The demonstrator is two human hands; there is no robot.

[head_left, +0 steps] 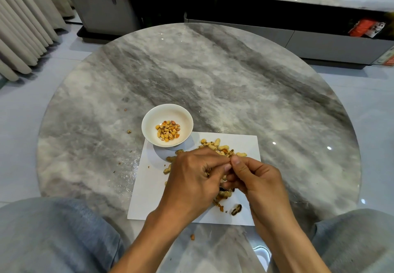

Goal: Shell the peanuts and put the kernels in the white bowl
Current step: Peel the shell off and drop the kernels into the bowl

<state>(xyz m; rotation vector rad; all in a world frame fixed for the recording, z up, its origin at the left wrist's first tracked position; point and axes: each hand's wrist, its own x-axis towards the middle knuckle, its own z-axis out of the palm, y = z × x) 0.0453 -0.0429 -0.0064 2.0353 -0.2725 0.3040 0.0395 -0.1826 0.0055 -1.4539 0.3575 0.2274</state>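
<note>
Just nearside of the white bowl (167, 126), my left hand (191, 178) and right hand (253, 178) pinch what is probably a peanut, light and brittle, best gripped at its seam.

Round marble-patterned tabletop (234, 76): grey with white and darker grey veining. Small round ceramic bowl (149, 123): white. Shelled kernels in the bowl (168, 130): golden yellow to orange-brown. Rectangular paper sheet (149, 183): white. Unshelled peanuts (217, 144): tan. Trouser legs (53, 234): grey-blue.
</note>
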